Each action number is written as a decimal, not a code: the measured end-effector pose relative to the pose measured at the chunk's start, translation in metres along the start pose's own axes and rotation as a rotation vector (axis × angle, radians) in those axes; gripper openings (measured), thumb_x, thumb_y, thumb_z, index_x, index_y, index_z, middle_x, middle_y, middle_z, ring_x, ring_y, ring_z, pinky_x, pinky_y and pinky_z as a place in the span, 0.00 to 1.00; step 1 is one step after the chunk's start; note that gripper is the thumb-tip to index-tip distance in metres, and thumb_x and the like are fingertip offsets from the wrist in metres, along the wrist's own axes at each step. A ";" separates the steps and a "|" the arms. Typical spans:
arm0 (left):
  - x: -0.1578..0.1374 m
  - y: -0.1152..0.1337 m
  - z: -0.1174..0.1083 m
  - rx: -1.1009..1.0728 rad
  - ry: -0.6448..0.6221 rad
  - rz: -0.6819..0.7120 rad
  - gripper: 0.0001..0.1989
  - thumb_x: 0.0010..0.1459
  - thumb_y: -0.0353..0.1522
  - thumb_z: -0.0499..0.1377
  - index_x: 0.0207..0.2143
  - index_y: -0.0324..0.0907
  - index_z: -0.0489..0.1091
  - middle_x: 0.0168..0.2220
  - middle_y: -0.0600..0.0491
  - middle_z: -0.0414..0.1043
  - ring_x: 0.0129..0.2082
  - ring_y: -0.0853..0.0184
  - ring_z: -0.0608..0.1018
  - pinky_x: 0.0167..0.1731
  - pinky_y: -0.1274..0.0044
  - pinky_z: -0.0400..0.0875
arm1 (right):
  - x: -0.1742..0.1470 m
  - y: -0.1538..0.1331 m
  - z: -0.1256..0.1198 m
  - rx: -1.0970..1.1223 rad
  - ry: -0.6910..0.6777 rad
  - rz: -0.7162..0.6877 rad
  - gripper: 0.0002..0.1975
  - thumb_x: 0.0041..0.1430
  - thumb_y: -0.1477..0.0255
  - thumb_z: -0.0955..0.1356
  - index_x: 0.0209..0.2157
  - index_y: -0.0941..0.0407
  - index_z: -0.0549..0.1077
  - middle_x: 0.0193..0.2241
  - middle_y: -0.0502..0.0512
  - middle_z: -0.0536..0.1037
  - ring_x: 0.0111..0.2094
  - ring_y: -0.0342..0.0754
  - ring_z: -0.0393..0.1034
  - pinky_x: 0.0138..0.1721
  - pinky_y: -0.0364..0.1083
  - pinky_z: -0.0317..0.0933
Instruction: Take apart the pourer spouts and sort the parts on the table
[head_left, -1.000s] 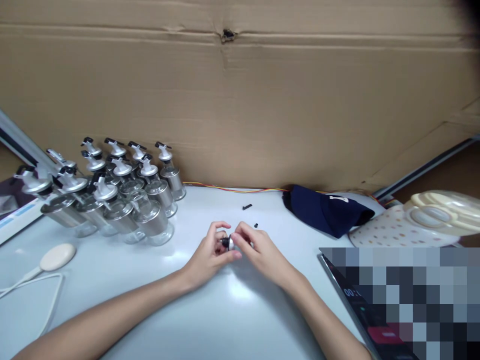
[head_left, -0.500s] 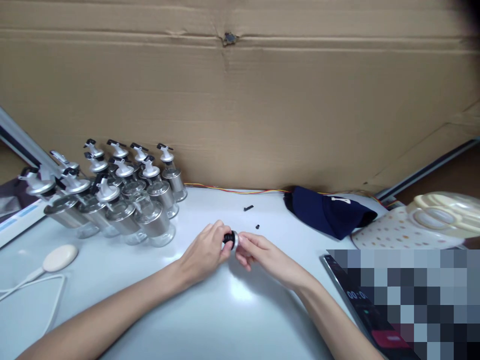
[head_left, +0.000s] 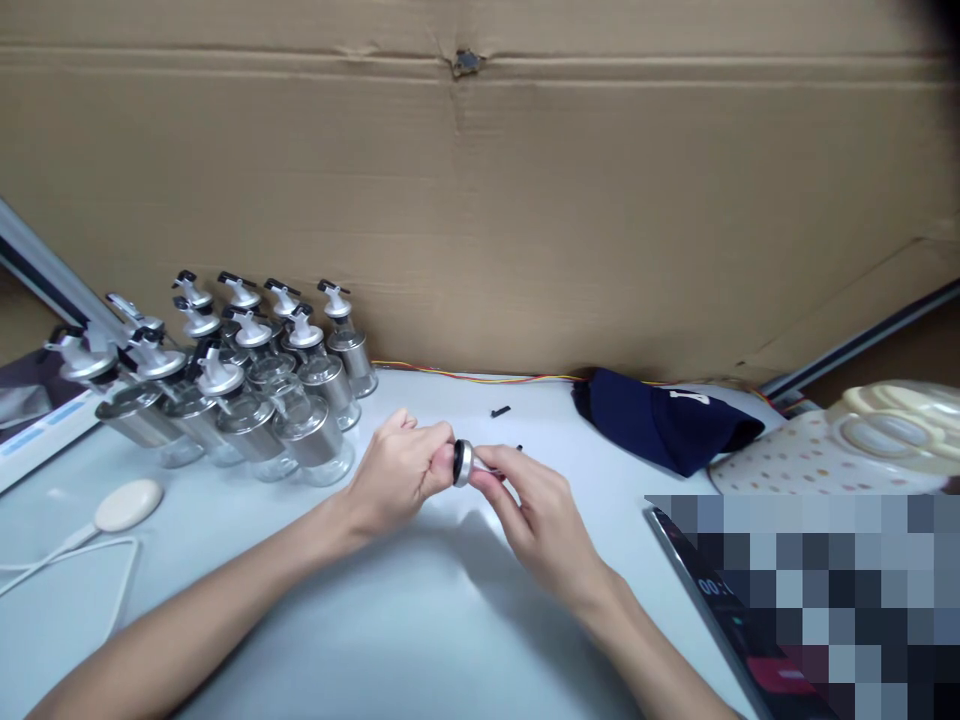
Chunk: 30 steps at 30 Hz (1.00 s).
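Between my two hands is a bottle pourer (head_left: 463, 463) with a silver collar and a black ring, held sideways above the table. My left hand (head_left: 405, 455) is closed round its black stopper end, which the fingers mostly hide. On the spout side, my right hand (head_left: 536, 510) pinches it with thumb and fingers. Beyond the hands lies a small black lever piece (head_left: 500, 411) on the table. A tiny black bit (head_left: 520, 447) shows just past my right hand. One glass bottle (head_left: 313, 440) at the front of the group stands without a pourer.
Several bottles (head_left: 247, 425) with silver pourers crowd the left. A white round charger (head_left: 129, 504) with a cable lies nearer. To the right are a navy cap (head_left: 667, 425), a dotted container (head_left: 787, 450) with scissors (head_left: 885, 430) and a tablet-like device (head_left: 705, 590). Cardboard (head_left: 480, 220) stands behind.
My left fingers have closed further over the black stopper. My right hand has turned and shifted its grip onto the spout. The view has moved slightly.
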<state>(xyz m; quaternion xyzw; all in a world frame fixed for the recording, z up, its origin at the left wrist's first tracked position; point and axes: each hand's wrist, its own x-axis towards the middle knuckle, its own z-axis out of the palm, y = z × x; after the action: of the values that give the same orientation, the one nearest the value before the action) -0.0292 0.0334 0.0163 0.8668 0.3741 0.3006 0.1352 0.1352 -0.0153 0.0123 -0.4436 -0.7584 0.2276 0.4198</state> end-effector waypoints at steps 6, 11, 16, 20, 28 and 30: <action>0.002 0.012 -0.003 -0.546 -0.243 -0.362 0.24 0.60 0.48 0.37 0.18 0.43 0.51 0.15 0.59 0.49 0.17 0.72 0.54 0.20 0.77 0.51 | -0.002 0.015 -0.005 -0.552 0.175 -0.475 0.09 0.65 0.76 0.59 0.37 0.57 0.70 0.23 0.53 0.70 0.27 0.46 0.60 0.32 0.46 0.52; 0.004 0.010 -0.012 -0.793 -0.375 -0.432 0.24 0.57 0.52 0.44 0.21 0.43 0.53 0.17 0.61 0.46 0.17 0.74 0.50 0.17 0.79 0.48 | -0.002 0.015 -0.008 -0.433 0.173 -0.421 0.10 0.65 0.75 0.59 0.37 0.56 0.71 0.22 0.51 0.69 0.26 0.45 0.60 0.33 0.46 0.52; 0.001 0.013 -0.017 -0.411 -0.260 -0.314 0.22 0.62 0.46 0.42 0.21 0.42 0.55 0.18 0.59 0.53 0.20 0.71 0.58 0.22 0.78 0.53 | 0.002 0.011 -0.004 0.237 0.061 0.154 0.14 0.62 0.63 0.61 0.28 0.54 0.68 0.18 0.47 0.63 0.21 0.43 0.55 0.29 0.45 0.52; 0.004 0.007 -0.025 0.045 -0.020 -0.059 0.14 0.62 0.39 0.47 0.30 0.42 0.65 0.26 0.54 0.66 0.28 0.67 0.66 0.32 0.76 0.60 | 0.005 0.013 -0.001 0.927 -0.211 0.635 0.18 0.57 0.57 0.61 0.20 0.53 0.58 0.12 0.39 0.46 0.15 0.39 0.41 0.25 0.45 0.53; 0.019 -0.040 0.006 0.319 -0.114 -0.212 0.11 0.62 0.28 0.49 0.46 0.40 0.65 0.43 0.48 0.70 0.38 0.63 0.74 0.40 0.72 0.66 | 0.002 0.023 0.009 0.352 -0.266 0.529 0.12 0.59 0.66 0.62 0.25 0.56 0.67 0.21 0.46 0.64 0.24 0.42 0.56 0.28 0.42 0.52; 0.023 -0.046 0.018 0.347 -0.149 -0.239 0.12 0.60 0.25 0.48 0.44 0.39 0.66 0.42 0.46 0.71 0.39 0.61 0.74 0.40 0.72 0.66 | -0.001 0.025 0.014 0.175 -0.283 0.483 0.08 0.59 0.70 0.62 0.31 0.56 0.72 0.26 0.49 0.69 0.28 0.44 0.61 0.31 0.43 0.55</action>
<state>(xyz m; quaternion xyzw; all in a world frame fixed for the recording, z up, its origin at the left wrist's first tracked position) -0.0315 0.0809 -0.0095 0.8465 0.5092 0.1485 0.0458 0.1358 -0.0031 -0.0132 -0.5373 -0.6592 0.4452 0.2803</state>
